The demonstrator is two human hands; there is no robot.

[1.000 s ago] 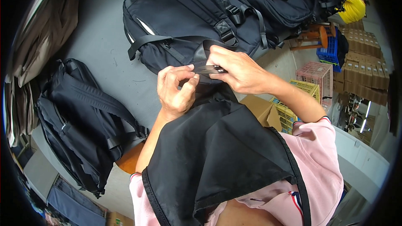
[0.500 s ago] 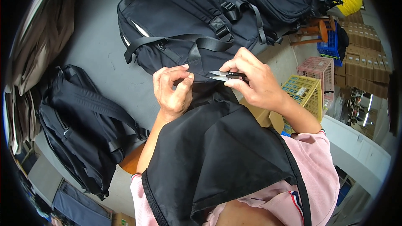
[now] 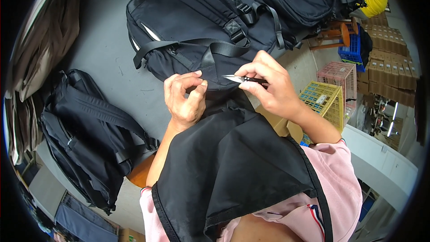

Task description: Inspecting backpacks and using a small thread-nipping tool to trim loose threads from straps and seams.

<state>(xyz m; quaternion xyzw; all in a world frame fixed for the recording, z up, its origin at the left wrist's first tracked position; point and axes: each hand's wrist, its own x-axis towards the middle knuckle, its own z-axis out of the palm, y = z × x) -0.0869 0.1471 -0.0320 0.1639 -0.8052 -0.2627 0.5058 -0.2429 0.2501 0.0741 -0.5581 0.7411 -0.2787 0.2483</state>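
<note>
A black backpack [image 3: 188, 22] lies on the grey table in front of me, its straps and buckles facing up. At its near edge, my left hand [image 3: 184, 101] is closed in a pinch, thumb against fingertips. Whatever is between them is too small to make out. My right hand [image 3: 271, 85] grips a pair of thread snips [image 3: 237, 79] with black handles. Their silver blades are pressed together and point left towards my left hand, just above the bag's fabric and a webbing strap end [image 3: 208, 71].
Another black backpack [image 3: 89, 130] lies at the left, near hanging brown cloth [image 3: 45, 36]. More black bags [image 3: 300, 0] are piled at the far right. Beyond the table stand a wooden stool [image 3: 342, 35], a yellow crate [image 3: 327, 101], a pink crate [image 3: 340, 76] and stacked cartons [image 3: 389, 71].
The snips' blades were apart and have come together. Both hands stay in nearly the same place, and the backpack has hardly moved.
</note>
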